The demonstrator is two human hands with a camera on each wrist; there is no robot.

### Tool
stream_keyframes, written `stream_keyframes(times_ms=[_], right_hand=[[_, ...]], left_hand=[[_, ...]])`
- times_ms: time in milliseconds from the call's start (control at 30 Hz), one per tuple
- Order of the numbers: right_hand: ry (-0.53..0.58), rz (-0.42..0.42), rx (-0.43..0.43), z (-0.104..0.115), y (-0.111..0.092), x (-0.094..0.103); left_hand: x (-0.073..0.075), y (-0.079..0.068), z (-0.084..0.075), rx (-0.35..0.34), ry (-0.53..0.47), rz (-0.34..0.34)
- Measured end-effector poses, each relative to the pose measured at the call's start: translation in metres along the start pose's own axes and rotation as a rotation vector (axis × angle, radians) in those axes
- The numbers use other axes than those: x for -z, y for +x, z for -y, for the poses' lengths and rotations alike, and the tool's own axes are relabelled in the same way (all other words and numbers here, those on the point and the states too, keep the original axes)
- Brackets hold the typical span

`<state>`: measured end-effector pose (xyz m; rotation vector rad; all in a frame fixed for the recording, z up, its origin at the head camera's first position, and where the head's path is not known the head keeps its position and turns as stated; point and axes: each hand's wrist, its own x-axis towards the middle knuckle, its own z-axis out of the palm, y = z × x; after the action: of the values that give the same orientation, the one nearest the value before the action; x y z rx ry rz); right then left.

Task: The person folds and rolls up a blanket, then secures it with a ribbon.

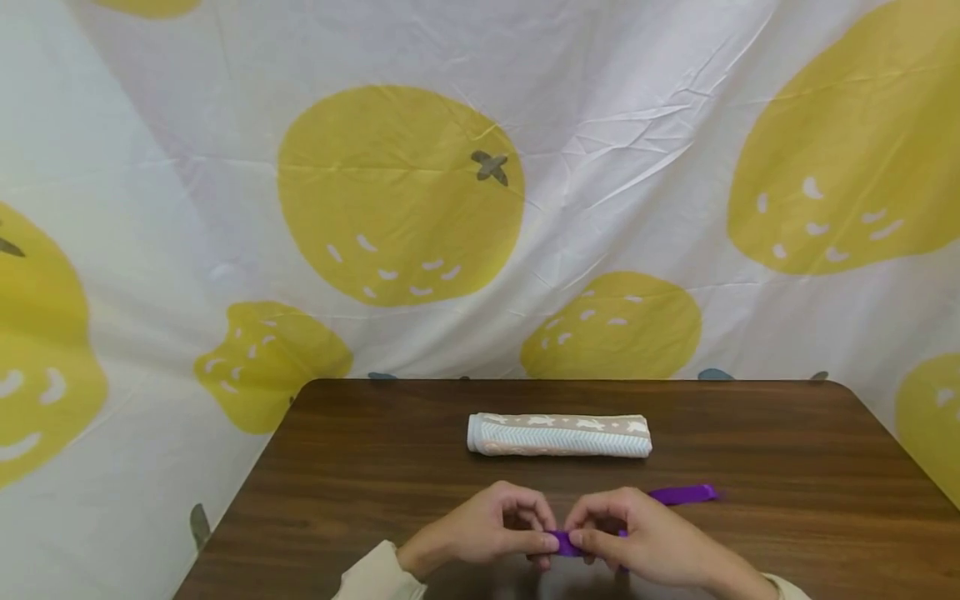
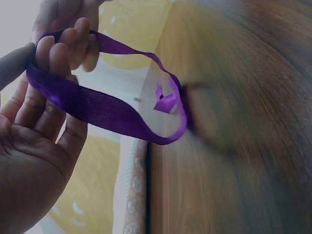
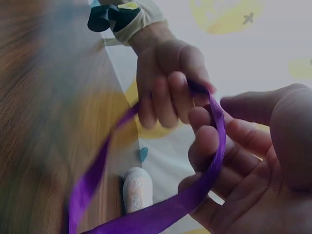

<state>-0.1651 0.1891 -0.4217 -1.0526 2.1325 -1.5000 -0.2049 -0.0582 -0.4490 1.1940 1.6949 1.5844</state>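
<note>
A purple ribbon [image 1: 567, 544] is stretched between both hands at the near side of the table. My left hand [image 1: 502, 529] pinches it between thumb and fingertips. Close beside it, my right hand [image 1: 637, 533] pinches the same ribbon, thumb on top. In the left wrist view, the ribbon [image 2: 107, 109] hangs from the fingers in a wide loop toward the wooden surface. The right wrist view shows the ribbon [image 3: 146, 214] running across the right fingers and round to the left hand [image 3: 163, 73]. One loose ribbon end lies on the table beyond the right hand.
A rolled cloth [image 1: 558, 436] with a pale animal pattern lies on the dark wooden table [image 1: 375, 467], beyond the hands. Behind the table's far edge hangs a white curtain [image 1: 570, 200] printed with yellow fruit.
</note>
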Motion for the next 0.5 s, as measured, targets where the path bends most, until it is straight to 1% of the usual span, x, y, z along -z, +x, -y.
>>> stream_keyframes(times_ms=[100, 167, 233, 367, 500], right_hand=[[0.001, 0.029, 0.005, -0.002, -0.003, 0.002], [0.008, 0.043, 0.011, -0.003, -0.005, 0.003], [0.013, 0.053, 0.028, -0.005, -0.007, 0.005], [0.047, 0.071, 0.053, -0.009, -0.011, 0.012], [0.076, 0.073, 0.033, -0.012, -0.019, 0.022]], left_hand=[[0.002, -0.006, -0.004, 0.05, 0.003, -0.028], [0.005, -0.011, -0.007, 0.071, 0.02, -0.05], [0.01, -0.017, -0.009, 0.085, 0.038, -0.071], [0.02, -0.028, -0.013, 0.125, 0.028, -0.105], [0.03, -0.039, -0.017, 0.162, 0.019, -0.141]])
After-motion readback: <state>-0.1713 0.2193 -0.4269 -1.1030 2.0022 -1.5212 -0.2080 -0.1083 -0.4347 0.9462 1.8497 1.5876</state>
